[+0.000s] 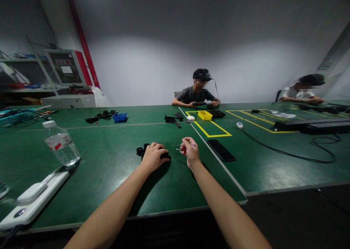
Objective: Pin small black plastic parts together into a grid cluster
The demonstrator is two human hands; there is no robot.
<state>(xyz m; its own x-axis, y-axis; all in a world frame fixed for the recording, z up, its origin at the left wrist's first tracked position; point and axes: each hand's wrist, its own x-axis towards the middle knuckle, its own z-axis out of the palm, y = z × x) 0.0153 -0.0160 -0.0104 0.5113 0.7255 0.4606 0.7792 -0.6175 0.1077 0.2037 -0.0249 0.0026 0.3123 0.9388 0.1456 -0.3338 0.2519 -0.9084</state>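
Note:
My left hand curls over a small black part on the green table, its fingers closed around it. Beside those knuckles lies a cluster of black plastic pieces, partly covered by the hand. My right hand is closed in a pinch, a short way to the right. From its fingertips a thin rod-like tool points left toward my left hand; its exact kind is too small to tell. Tiny whitish bits show just under the rod, and something purple shows at the right hand's fingers.
A black phone lies to the right. At left stand a water bottle and a white power strip. Farther back are a blue bin, a yellow bin and a cable. Two people sit across the table.

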